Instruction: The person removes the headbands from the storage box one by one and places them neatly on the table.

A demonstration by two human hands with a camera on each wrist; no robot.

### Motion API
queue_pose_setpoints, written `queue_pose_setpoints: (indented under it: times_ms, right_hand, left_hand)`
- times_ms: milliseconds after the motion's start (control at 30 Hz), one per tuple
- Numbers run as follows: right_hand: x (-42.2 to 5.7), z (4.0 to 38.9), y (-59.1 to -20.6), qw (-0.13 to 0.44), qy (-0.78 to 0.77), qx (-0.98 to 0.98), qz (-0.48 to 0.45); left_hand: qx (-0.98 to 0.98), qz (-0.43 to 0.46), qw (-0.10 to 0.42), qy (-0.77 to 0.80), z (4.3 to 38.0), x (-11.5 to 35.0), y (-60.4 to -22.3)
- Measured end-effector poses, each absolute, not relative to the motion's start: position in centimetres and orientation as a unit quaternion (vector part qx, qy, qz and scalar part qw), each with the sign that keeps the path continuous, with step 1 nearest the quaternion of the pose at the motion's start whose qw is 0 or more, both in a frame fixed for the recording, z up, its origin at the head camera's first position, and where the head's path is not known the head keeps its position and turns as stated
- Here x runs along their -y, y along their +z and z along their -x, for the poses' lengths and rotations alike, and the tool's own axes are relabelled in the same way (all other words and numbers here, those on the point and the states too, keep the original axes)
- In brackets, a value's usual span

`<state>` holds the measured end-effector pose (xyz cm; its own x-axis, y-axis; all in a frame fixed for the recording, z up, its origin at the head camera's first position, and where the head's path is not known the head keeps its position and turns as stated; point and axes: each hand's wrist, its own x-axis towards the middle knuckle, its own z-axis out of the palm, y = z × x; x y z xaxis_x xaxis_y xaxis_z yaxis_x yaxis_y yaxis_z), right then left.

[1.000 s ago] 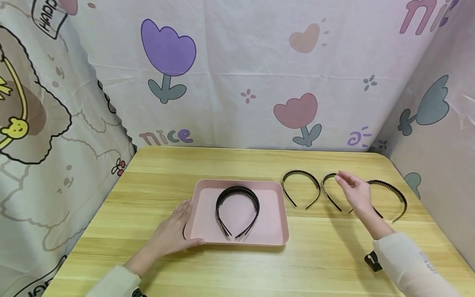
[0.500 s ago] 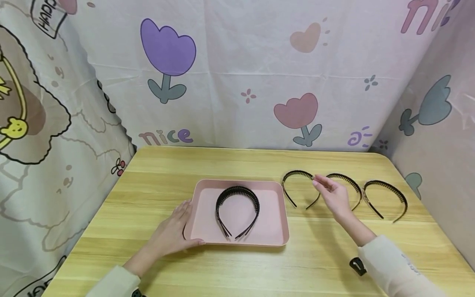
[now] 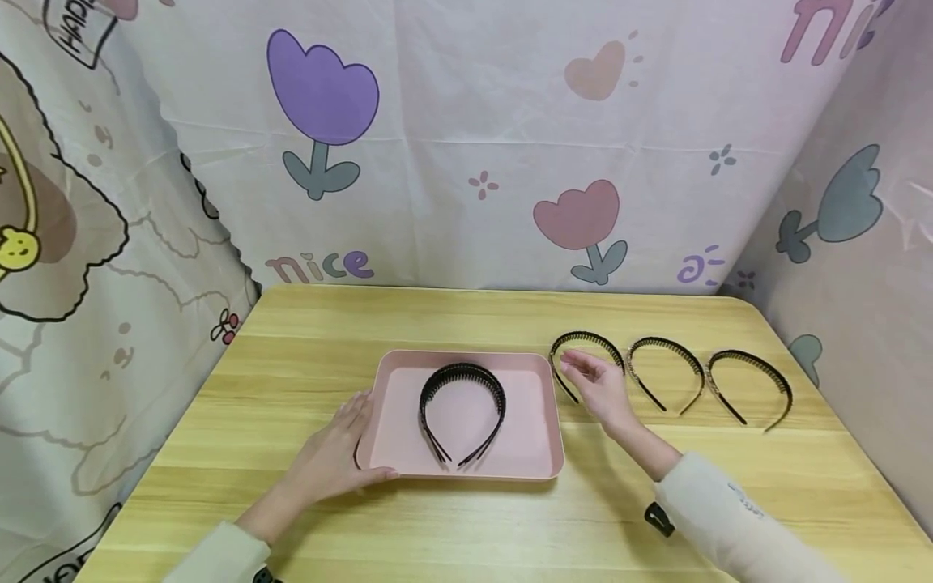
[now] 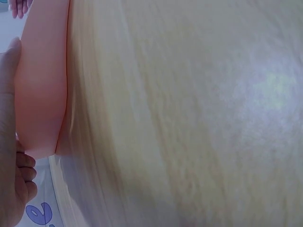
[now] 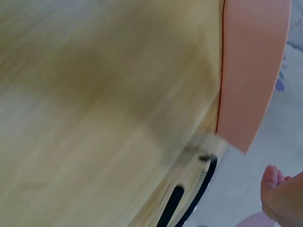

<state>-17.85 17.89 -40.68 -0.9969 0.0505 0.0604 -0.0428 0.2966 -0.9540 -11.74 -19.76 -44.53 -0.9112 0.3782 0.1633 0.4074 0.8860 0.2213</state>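
Observation:
In the head view, my left hand (image 3: 331, 449) holds the left end of a pink tray (image 3: 535, 417), thumb along its front wall and fingers at its left side. Black toothed headbands (image 3: 463, 372) lie nested together in the tray; their exact number cannot be told. My right hand (image 3: 599, 392), fingers loosely bent and holding nothing visible, hovers over the leftmost of three headbands on the table, partly covering this headband (image 3: 579, 334). To its right lie a middle headband (image 3: 666, 343) and a right headband (image 3: 754, 357).
A wooden table (image 3: 466, 534) carries everything. Patterned cloth (image 3: 452, 162) hangs behind it and at both sides. A black clip-like piece (image 3: 659, 519) shows at my right sleeve. The row of headbands begins just beside the tray's right wall.
My right hand has moved left along the row, from the middle headband to the leftmost. The left hand, tray and headbands keep their places; the head view has shifted slightly.

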Motion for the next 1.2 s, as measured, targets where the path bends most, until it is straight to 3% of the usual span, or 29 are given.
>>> queue_pose_setpoints:
  times_ms: [600,1200]
  right_hand:
    - [-12.2,18.6,-42.8,0.046,0.581,0.811,-0.048]
    - [-10.9,20.1,-44.1,0.018,0.515,0.849,-0.113]
  left_hand:
    - [0.97,0.201,0.053,-0.123,11.9,19.9,-44.8]
    - [0.969,0.204,0.057,-0.128,11.9,20.0,-44.9]
